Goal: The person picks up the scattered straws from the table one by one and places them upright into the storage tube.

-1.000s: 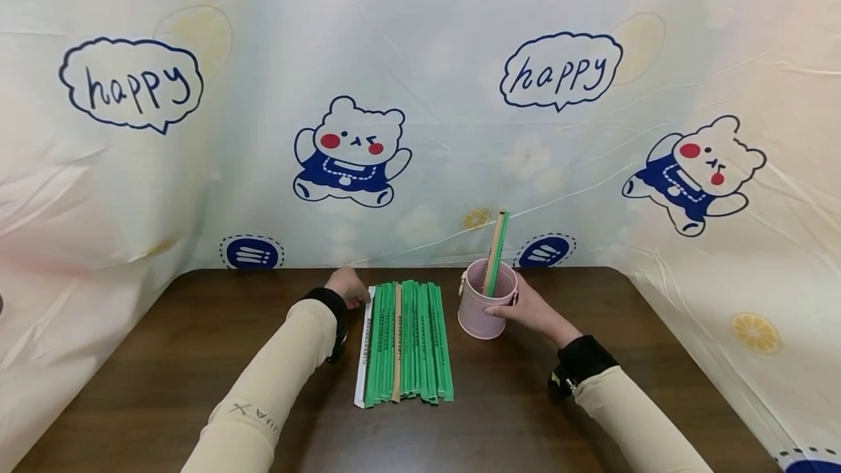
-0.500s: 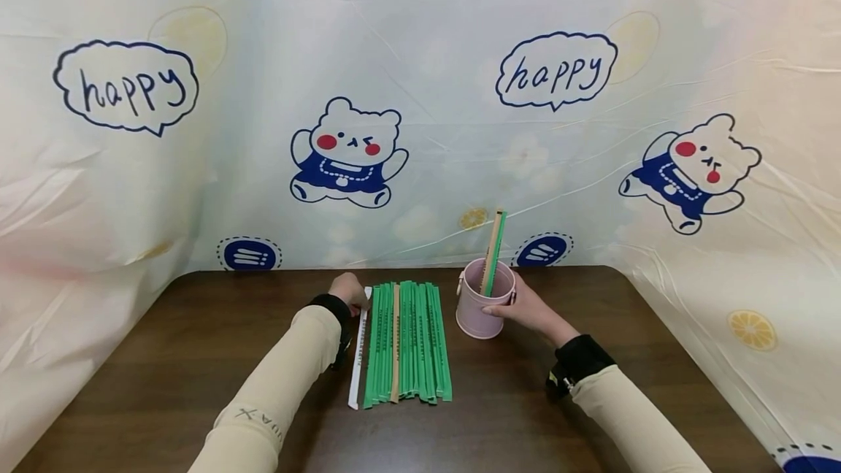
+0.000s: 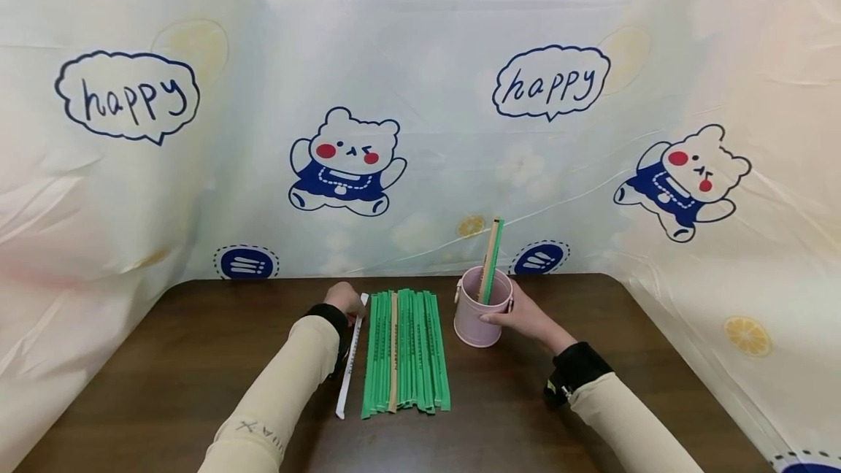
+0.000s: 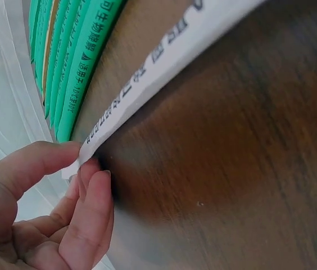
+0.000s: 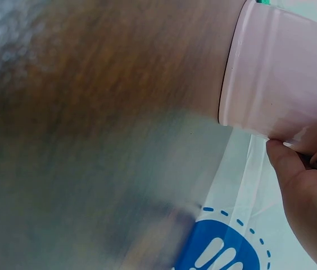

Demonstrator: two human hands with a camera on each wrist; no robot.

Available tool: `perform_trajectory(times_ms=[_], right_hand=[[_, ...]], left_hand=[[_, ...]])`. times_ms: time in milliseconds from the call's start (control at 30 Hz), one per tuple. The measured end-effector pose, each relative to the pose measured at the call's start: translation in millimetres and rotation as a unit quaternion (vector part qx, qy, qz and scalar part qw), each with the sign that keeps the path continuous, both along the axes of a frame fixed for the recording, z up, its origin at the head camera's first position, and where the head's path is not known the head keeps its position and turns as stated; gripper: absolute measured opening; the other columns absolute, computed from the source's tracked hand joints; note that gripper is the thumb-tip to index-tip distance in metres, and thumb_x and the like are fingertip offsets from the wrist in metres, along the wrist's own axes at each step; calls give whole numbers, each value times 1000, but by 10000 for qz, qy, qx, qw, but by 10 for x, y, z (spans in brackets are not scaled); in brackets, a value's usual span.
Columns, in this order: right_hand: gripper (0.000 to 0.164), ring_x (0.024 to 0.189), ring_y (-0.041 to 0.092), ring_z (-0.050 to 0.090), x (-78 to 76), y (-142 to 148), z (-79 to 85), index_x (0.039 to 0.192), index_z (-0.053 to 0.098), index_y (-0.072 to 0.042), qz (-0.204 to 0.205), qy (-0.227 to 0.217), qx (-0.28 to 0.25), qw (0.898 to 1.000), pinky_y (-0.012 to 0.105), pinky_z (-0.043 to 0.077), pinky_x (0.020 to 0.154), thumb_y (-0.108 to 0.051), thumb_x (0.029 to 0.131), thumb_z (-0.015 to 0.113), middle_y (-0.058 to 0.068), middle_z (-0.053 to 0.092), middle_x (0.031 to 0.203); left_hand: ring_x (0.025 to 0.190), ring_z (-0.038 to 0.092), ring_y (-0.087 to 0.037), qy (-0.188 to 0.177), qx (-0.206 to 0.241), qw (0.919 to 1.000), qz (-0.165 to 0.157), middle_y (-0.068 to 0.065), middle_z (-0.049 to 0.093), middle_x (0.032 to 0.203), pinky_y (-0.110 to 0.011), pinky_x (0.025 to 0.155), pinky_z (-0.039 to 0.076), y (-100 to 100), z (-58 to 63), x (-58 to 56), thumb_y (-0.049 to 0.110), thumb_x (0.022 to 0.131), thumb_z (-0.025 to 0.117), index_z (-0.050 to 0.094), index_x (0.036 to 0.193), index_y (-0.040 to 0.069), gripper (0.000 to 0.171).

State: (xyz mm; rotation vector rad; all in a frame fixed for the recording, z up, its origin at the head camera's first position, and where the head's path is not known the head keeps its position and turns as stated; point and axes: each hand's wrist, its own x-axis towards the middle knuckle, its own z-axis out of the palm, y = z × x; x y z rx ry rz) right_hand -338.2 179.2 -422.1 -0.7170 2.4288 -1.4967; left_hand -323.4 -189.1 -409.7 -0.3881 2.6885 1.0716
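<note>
My left hand [image 4: 63,197] pinches one end of a white paper-wrapped straw [image 4: 147,81] between thumb and fingers. In the head view this white straw lies slantwise, left of a row of green wrapped straws [image 3: 410,356] with a brown one [image 3: 394,356] among them. My right hand [image 3: 528,316] grips the side of a small pink bucket [image 3: 477,323], thumb at its front. A brown and a green wrapped straw [image 3: 490,261] lean upright inside the bucket. In the right wrist view, the thumb [image 5: 286,160] lies against the bucket's wall.
Everything stands on a dark brown wooden table [image 3: 197,371]. Behind it hangs a pale printed cloth [image 3: 447,130] with bears and "happy" bubbles, close to the table's far edge. The bucket is right of the straw row, with a gap between.
My left hand has drawn the white straw leftward, away from the green row, and its near end has swung left. The right hand and bucket stay in place. The head view tilts slightly.
</note>
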Motion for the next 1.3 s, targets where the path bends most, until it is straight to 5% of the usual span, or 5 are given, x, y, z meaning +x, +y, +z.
perform_trajectory(times_ms=[167,433,733,1300], right_hand=[[91,140,38,46,29,-8,-14,158,24,-14,-80,-88,41,9999,62,41,118,-24,88,81,19,45,153],[91,141,38,45,22,25,0,159,23,-12,-178,-29,52,9998,61,40,119,-23,89,81,20,44,154],[94,142,40,43,21,41,48,160,19,-10,-254,-67,124,9996,63,39,119,-23,90,80,21,42,155],[92,141,39,45,-19,16,-18,159,20,-11,-83,8,85,9999,62,41,118,-23,90,80,21,43,155]], left_hand=[[53,55,-18,15,-12,10000,-20,-10,58,64,-27,53,50,-24,-35,-8,-4,85,70,68,89,-12,9],[57,63,-24,12,72,9999,-111,-16,63,69,-35,57,56,-86,-187,-239,0,83,72,69,88,-10,11],[65,68,-25,103,240,9996,-55,-19,64,80,-30,58,58,-40,16,-62,-1,85,70,64,105,-17,26],[68,67,-22,-48,624,9980,-50,-15,63,80,-32,66,63,-138,-61,-64,-2,88,68,62,108,-16,25]])
